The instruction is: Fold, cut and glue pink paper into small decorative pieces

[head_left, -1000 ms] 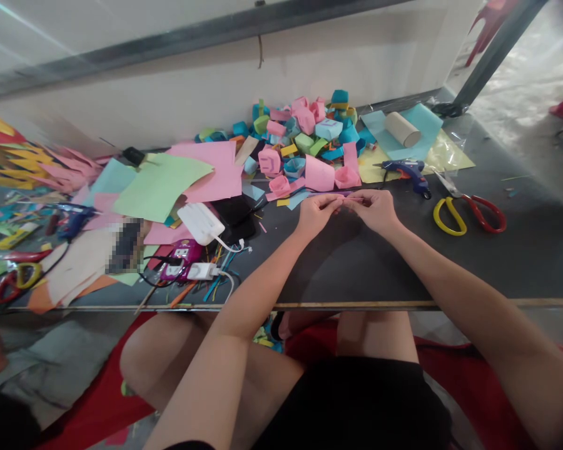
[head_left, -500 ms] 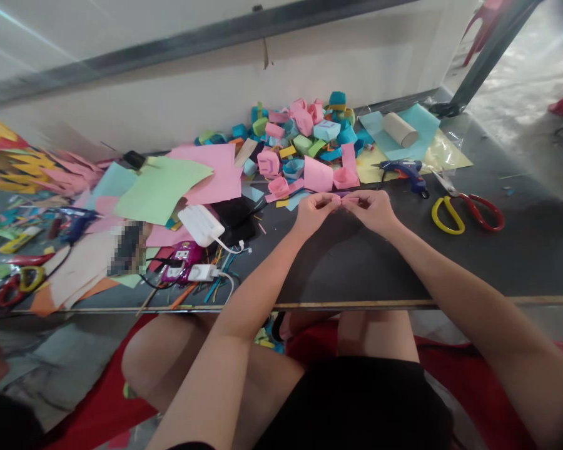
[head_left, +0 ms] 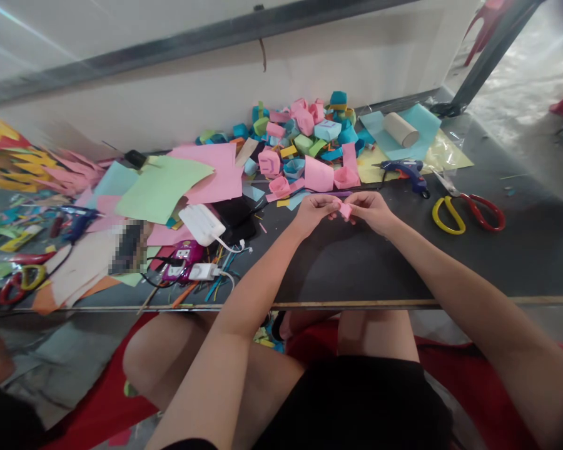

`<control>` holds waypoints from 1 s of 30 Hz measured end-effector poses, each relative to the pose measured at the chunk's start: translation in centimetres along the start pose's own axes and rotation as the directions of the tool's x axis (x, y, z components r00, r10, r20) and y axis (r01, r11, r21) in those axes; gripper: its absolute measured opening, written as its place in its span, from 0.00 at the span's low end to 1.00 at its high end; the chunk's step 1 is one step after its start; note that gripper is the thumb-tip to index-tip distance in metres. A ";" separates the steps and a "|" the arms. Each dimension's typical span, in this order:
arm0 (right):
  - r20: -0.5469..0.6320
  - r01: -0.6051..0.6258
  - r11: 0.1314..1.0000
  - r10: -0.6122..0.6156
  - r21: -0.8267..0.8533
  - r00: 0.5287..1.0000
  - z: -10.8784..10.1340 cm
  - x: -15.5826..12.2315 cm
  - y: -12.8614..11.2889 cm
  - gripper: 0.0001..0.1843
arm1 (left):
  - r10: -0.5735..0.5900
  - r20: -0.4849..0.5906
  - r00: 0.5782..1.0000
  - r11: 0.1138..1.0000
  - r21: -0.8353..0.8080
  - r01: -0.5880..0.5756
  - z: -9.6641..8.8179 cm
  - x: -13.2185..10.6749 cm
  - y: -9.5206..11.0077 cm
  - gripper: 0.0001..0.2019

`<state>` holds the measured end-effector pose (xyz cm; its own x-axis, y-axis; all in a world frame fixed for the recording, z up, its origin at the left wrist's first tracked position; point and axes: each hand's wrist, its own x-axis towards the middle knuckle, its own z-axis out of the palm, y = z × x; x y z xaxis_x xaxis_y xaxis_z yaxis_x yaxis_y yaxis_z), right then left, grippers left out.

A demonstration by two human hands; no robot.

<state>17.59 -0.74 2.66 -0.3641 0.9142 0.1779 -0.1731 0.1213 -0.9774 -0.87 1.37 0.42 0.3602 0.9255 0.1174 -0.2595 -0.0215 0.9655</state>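
Between my two hands is a small folded piece of pink paper (head_left: 345,210), held above the dark tabletop. My left hand (head_left: 315,211) pinches its left side, fingers closed. The fingers of my right hand (head_left: 371,210) grip it from the right. Just beyond my hands lie a pink paper strip piece (head_left: 319,174) and a pink paper loop (head_left: 346,177). Behind them rises a heap of small folded paper pieces (head_left: 304,128) in pink, blue, green and yellow. A purple stick-like item (head_left: 338,194) shows partly behind my fingers.
To the right lie a blue glue gun (head_left: 406,170), scissors (head_left: 469,209) with yellow and red handles, and a cardboard tube (head_left: 401,130). Paper sheets (head_left: 164,187), a white adapter (head_left: 201,224) and a purple power strip (head_left: 182,261) with cables fill the left. A wall (head_left: 178,94) stands behind.
The pink paper in my hands has turned, and more of its folded face shows below my fingertips. Both hands stay in nearly the same place.
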 end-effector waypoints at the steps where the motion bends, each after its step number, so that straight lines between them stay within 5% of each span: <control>1: -0.019 -0.002 1.000 0.002 -0.011 1.000 0.1 0.0 0.1 0.26 | 0.005 0.005 1.000 1.000 0.007 -0.005 0.0 0.0 0.0 0.26; 15: -0.051 -0.049 0.985 0.040 -0.166 0.998 -1.1 0.1 -0.1 0.23 | 0.011 0.047 0.999 0.979 0.201 -0.020 -0.4 -0.7 0.0 0.25; 23: -0.073 0.039 0.964 -0.060 -0.263 0.995 -1.1 -0.1 -0.1 0.24 | 0.153 0.110 0.982 0.936 0.302 -0.180 -0.2 -1.3 0.7 0.20; 30: -0.062 0.033 0.948 -0.056 -0.317 0.997 -1.3 -0.1 0.0 0.24 | 0.154 0.034 0.987 0.905 0.396 -0.155 -0.5 -1.1 -0.2 0.18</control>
<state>18.82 -0.37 2.46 -0.2963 0.9283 0.2247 0.1137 0.2679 -0.9567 -1.68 0.52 -0.03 0.3462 0.8976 0.2729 0.0640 -0.3128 0.9477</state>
